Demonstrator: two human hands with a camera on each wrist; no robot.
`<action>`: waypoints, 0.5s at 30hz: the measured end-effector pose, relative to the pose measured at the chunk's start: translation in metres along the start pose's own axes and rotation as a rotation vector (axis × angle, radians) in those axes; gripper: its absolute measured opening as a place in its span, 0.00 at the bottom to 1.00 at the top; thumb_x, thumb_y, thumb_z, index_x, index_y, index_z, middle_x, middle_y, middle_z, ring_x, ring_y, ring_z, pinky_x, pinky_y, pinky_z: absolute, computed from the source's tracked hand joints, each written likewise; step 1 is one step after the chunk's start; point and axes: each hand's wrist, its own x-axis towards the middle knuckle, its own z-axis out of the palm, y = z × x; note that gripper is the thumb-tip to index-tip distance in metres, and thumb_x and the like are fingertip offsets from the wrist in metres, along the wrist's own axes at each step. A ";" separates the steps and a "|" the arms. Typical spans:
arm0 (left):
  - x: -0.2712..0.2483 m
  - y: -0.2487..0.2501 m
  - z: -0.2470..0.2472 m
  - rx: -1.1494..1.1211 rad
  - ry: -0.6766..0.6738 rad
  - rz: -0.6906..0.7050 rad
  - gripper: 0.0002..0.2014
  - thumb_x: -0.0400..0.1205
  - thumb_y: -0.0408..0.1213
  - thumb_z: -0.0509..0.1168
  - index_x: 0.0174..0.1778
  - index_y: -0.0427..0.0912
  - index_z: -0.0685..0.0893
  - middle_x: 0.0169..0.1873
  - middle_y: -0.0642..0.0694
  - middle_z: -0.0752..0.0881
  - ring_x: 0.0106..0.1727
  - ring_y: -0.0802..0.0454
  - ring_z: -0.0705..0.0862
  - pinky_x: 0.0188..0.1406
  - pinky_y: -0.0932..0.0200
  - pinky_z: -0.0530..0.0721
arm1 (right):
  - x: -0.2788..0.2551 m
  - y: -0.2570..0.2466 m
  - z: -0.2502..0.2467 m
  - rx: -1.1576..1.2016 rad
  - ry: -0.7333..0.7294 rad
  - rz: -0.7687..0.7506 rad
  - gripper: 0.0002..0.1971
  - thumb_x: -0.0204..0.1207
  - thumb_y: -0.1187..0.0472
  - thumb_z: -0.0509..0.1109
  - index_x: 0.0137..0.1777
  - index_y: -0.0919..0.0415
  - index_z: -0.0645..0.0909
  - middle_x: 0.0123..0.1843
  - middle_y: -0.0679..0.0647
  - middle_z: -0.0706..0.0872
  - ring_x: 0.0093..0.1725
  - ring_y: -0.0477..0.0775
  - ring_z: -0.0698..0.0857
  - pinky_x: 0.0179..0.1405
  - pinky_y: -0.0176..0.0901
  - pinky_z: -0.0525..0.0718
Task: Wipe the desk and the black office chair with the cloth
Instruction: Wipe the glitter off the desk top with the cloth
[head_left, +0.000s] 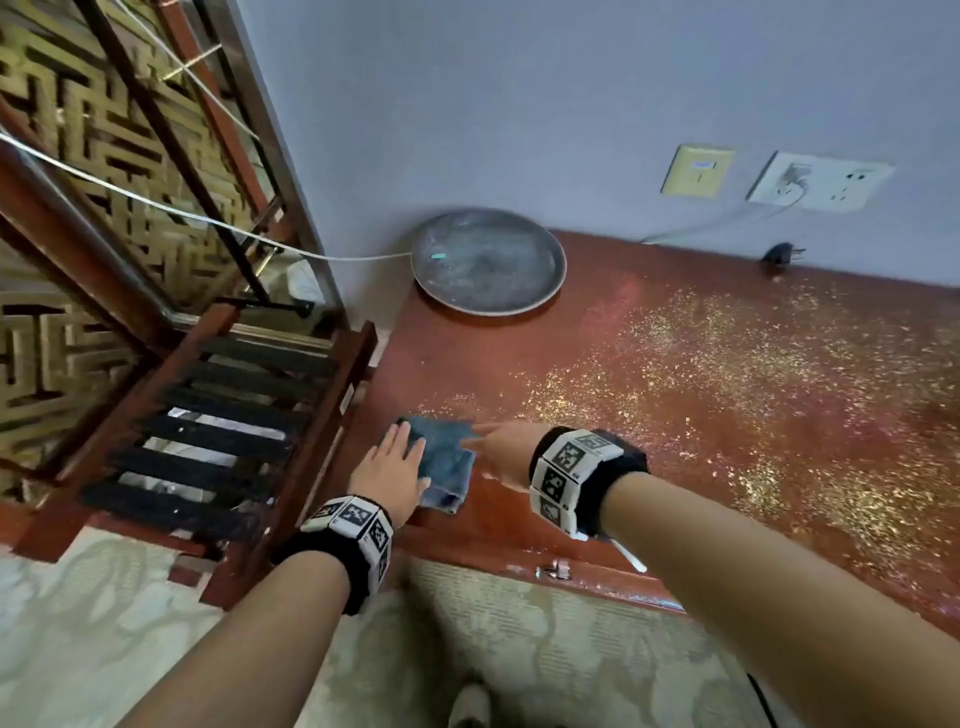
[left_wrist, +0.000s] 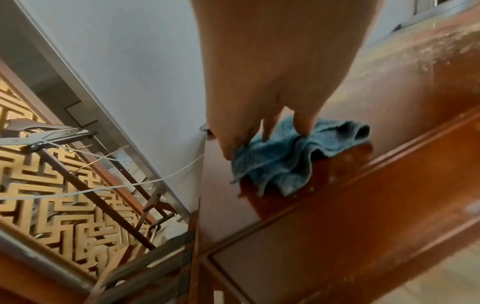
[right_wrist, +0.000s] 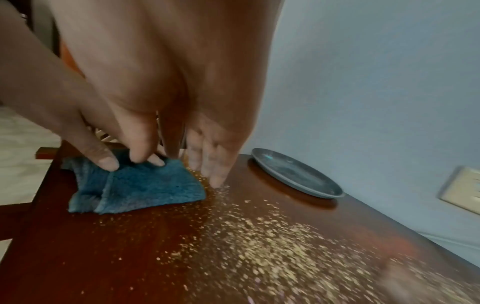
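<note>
Cloth edge under left hand, right hand blurred.

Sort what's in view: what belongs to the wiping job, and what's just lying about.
Job:
blue cloth
desk
golden crumbs
left hand, flat on the cloth
right hand, at the cloth's edge

Lying about:
grey metal plate
black plug
wall sockets
</note>
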 end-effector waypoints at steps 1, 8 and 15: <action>0.001 -0.005 0.004 0.002 -0.012 0.012 0.31 0.89 0.47 0.48 0.84 0.39 0.46 0.84 0.39 0.41 0.84 0.46 0.42 0.81 0.52 0.54 | 0.008 -0.007 0.000 -0.022 -0.008 -0.014 0.25 0.84 0.65 0.58 0.80 0.61 0.61 0.81 0.57 0.63 0.79 0.57 0.65 0.75 0.51 0.68; 0.007 -0.030 -0.007 -0.169 0.040 0.094 0.31 0.88 0.45 0.53 0.84 0.39 0.49 0.84 0.47 0.44 0.84 0.54 0.46 0.79 0.61 0.55 | 0.062 -0.021 0.019 -0.122 0.005 -0.095 0.35 0.84 0.61 0.58 0.83 0.63 0.41 0.85 0.58 0.43 0.84 0.57 0.45 0.81 0.52 0.55; 0.015 -0.055 -0.010 -0.195 0.073 0.076 0.35 0.85 0.47 0.60 0.84 0.40 0.52 0.84 0.48 0.47 0.84 0.54 0.47 0.79 0.62 0.50 | 0.086 -0.018 0.031 -0.193 0.008 -0.147 0.35 0.84 0.52 0.58 0.83 0.57 0.42 0.84 0.59 0.39 0.83 0.58 0.41 0.82 0.52 0.51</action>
